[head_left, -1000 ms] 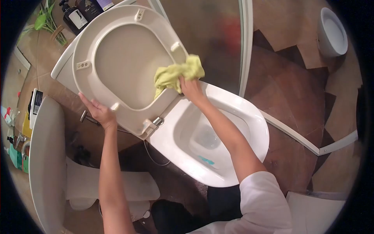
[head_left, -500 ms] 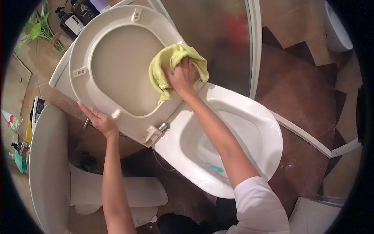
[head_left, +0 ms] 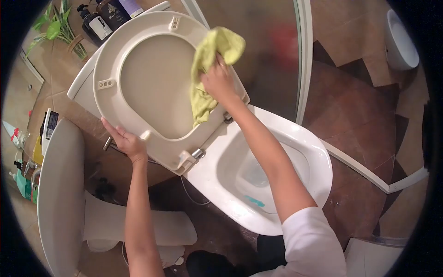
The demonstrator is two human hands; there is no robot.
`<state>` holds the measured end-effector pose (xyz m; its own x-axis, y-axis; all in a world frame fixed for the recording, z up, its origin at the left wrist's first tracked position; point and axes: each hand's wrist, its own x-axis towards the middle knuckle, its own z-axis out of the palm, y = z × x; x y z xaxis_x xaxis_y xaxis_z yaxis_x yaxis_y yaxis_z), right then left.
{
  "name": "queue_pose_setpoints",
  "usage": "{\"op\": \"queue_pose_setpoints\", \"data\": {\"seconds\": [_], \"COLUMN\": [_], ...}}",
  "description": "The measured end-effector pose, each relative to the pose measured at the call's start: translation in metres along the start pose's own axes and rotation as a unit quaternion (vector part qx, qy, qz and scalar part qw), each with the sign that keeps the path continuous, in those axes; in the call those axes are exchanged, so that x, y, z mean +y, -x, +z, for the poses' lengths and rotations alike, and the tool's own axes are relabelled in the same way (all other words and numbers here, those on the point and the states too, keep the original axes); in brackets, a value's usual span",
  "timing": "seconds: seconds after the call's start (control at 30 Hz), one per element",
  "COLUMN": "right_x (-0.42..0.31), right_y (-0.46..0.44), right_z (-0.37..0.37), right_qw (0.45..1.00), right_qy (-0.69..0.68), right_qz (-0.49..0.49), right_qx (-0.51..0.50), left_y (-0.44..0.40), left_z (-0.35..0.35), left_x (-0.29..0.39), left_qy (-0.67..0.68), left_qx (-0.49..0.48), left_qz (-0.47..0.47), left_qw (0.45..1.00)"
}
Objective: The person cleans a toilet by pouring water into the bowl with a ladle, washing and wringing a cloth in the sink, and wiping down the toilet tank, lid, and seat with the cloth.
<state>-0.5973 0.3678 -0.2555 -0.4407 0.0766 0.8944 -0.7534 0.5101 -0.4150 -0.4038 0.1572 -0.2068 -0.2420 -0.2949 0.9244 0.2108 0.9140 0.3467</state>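
Note:
The cream toilet seat (head_left: 109, 99) is raised, with the lid (head_left: 157, 85) showing through its opening. My left hand (head_left: 130, 144) grips the seat's left edge, fingers along the rim. In my right hand (head_left: 220, 84) is a yellow-green cloth (head_left: 203, 104), bunched under the fingers and pressed to the right side of the seat; one end of it sticks up past the edge. Below the seat, the white toilet bowl (head_left: 235, 214) lies uncovered, with a blue-green streak (head_left: 254, 201) on its inner wall.
Pump bottles (head_left: 96, 25) and a green plant (head_left: 54, 30) stand behind the toilet. A washbasin (head_left: 60, 184) on a pedestal is at left, bottles beside it. To the right are a glass shower panel (head_left: 267, 55) and a low white frame (head_left: 355, 164) on the brown floor.
My right hand and the cloth have shifted up along the seat's right side, and the cloth is more stretched out. My left hand keeps its place on the seat. The view has moved slightly.

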Motion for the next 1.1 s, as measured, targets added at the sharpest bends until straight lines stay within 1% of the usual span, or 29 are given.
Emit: {"op": "queue_pose_setpoints", "data": {"seconds": [0.07,0.1,0.13,0.2,0.23,0.3,0.33,0.4,0.43,0.47,0.53,0.57,0.63,0.7,0.77,0.8,0.83,0.87,0.93,0.97,1.0,1.07,1.1], "right_x": [0.018,0.002,-0.01,-0.032,-0.045,-0.067,-0.069,-0.068,-0.067,-0.06,-0.04,-0.029,0.001,0.026,0.062,0.071,0.07,0.073,0.064,0.068,0.049,0.028,0.02], "right_y": [0.024,0.013,0.0,-0.042,-0.066,-0.099,-0.102,-0.104,-0.102,-0.099,-0.093,-0.082,-0.056,-0.011,0.045,0.076,0.091,0.094,0.084,0.066,0.04,0.026,0.034], "right_z": [-0.001,-0.017,-0.023,-0.023,-0.02,-0.008,-0.005,0.006,0.017,0.023,0.003,0.001,-0.015,-0.047,-0.046,-0.049,-0.058,-0.059,-0.061,-0.056,-0.065,-0.042,-0.032], "right_qw": [0.99,0.996,0.996,0.992,0.993,0.991,0.991,0.989,0.984,0.985,0.987,0.986,0.988,0.995,0.994,0.99,0.979,0.979,0.973,0.949,0.925,0.933,0.932], "right_qy": [0.128,0.04,0.04,-0.005,-0.003,-0.005,-0.007,-0.056,-0.002,-0.007,-0.143,-0.15,-0.13,-0.041,0.005,-0.015,-0.033,-0.03,-0.073,-0.137,-0.243,-0.249,-0.247], "right_qz": [-0.037,0.017,0.018,0.061,0.055,0.125,0.123,0.137,0.09,0.09,0.05,-0.009,-0.068,-0.056,-0.083,-0.028,0.026,0.027,0.117,0.24,0.272,0.258,0.261], "right_qx": [-0.052,-0.081,-0.082,-0.109,-0.108,-0.055,-0.053,0.014,0.152,0.146,0.048,0.067,0.047,-0.074,-0.073,-0.135,-0.198,-0.202,-0.186,-0.154,-0.104,-0.032,-0.035], "left_y": [0.003,0.002,0.001,0.0,0.0,0.0,-0.001,-0.001,-0.001,0.001,0.0,-0.001,-0.002,-0.001,-0.001,0.0,-0.001,-0.002,-0.003,-0.002,-0.002,-0.001,-0.002], "left_z": [0.0,0.001,0.0,-0.002,-0.001,-0.001,-0.001,0.001,0.0,-0.001,0.0,0.0,0.0,-0.002,-0.002,-0.002,-0.002,-0.002,-0.001,-0.002,-0.001,0.0,-0.001], "left_x": [0.001,0.001,0.001,0.007,0.009,0.009,0.007,0.004,0.002,0.0,0.003,0.003,0.006,0.007,0.006,0.006,0.007,0.008,0.009,0.008,0.008,0.006,0.006], "left_qy": [0.01,0.002,-0.007,0.002,0.009,0.008,0.005,0.015,0.023,0.017,0.014,0.012,0.01,0.007,0.007,0.008,0.0,-0.009,-0.011,-0.015,-0.015,-0.007,-0.008], "left_qx": [-0.004,-0.001,0.002,0.003,0.001,0.007,0.009,0.011,0.009,0.009,0.014,0.011,0.015,0.011,-0.004,-0.008,0.004,0.016,0.018,0.015,0.016,0.022,0.018], "left_qz": [-0.01,-0.002,0.006,-0.002,-0.008,-0.002,0.002,-0.001,-0.004,-0.008,0.007,-0.004,-0.007,-0.011,-0.019,-0.024,-0.006,0.015,0.01,0.009,0.007,0.014,0.011], "left_qw": [1.0,1.0,1.0,1.0,1.0,1.0,1.0,1.0,1.0,1.0,1.0,1.0,1.0,1.0,1.0,1.0,1.0,1.0,1.0,1.0,1.0,1.0,1.0]}}
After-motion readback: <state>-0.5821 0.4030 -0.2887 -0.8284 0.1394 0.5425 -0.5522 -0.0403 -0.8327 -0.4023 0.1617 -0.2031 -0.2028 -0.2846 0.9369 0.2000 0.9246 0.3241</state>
